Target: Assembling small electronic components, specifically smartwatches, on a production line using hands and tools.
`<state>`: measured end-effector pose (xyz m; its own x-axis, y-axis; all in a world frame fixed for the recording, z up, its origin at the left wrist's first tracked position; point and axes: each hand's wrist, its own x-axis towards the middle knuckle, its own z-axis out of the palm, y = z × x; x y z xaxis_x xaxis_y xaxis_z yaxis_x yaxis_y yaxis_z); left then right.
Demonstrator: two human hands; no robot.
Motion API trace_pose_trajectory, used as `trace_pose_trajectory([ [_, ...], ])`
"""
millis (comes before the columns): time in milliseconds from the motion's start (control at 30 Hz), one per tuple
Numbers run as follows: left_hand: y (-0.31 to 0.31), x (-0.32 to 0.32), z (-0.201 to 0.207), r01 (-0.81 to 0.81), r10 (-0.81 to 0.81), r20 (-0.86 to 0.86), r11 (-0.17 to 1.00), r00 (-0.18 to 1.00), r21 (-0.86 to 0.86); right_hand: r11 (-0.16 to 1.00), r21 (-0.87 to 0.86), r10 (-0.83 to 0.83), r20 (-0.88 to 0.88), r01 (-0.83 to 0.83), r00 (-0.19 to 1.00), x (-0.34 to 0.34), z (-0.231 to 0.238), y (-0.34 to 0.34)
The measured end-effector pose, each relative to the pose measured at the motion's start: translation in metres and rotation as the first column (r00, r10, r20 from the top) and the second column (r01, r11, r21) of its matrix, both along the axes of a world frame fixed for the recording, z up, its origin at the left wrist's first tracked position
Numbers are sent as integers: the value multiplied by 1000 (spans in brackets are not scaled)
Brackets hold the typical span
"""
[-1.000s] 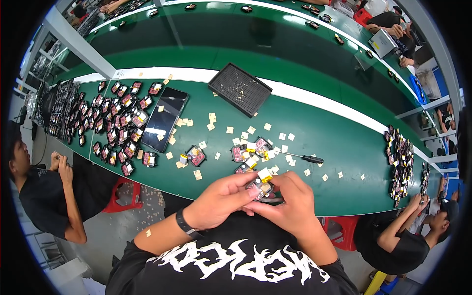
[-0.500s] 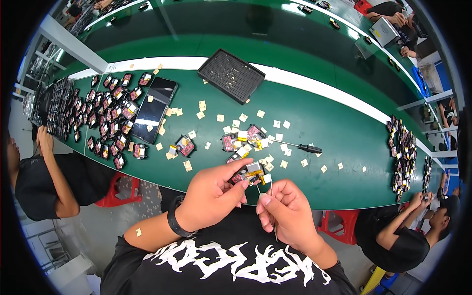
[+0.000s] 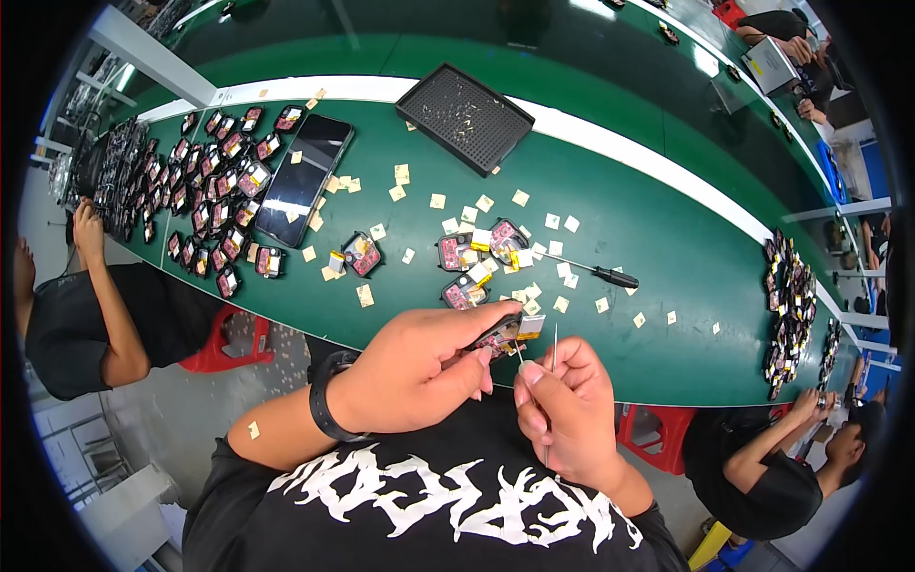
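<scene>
Pinched between the thumb and fingers of my left hand (image 3: 405,367) is a small black electronic housing (image 3: 498,337), tilted, just above the table's near edge. A silver battery pouch (image 3: 530,327) with yellow tape sticks out from its right side. My right hand (image 3: 572,405) is closed on thin metal tweezers (image 3: 556,345). Their tips point up and stand apart, one close to the housing; I see nothing between them. Beyond my hands lie similar housings with red boards, one (image 3: 459,252) beside another (image 3: 510,239), a third (image 3: 465,289) nearer, and one (image 3: 361,255) farther left.
Small cream squares (image 3: 521,197) are scattered over the green table (image 3: 686,257). A screwdriver (image 3: 615,277) lies right, a black tray (image 3: 464,114) at the back, a phone (image 3: 305,181) left. Many housings (image 3: 229,181) crowd the left; another pile (image 3: 789,315) is far right. Co-workers sit both sides.
The white square at the tweezer tips no longer shows there, and the tips have spread apart. My left hand has turned the housing, so its battery now points right. The view has shifted slightly.
</scene>
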<state>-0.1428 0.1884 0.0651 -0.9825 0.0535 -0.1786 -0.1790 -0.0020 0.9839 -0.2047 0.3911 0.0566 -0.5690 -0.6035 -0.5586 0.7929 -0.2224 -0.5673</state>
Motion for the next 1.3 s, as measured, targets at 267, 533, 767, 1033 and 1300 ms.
trace_pose_trajectory([
  [267,-5,0,-5,-151,-30,321,839,947,523,995,89,71,-334,-44,940,2,-7,8],
  [533,6,0,1,-112,9,310,942,951,316,973,197,57,-714,122,698,-14,-6,11],
  [767,9,2,-5,-69,74,108,996,991,-47,886,452,389,-846,104,364,-22,-1,-6],
  [1033,10,2,-8,-116,119,56,991,991,-60,861,500,360,-733,97,577,-9,-8,-4],
  [1300,6,2,-19,-15,-9,-126,982,992,-188,877,467,296,-712,115,637,-2,-10,-7],
])
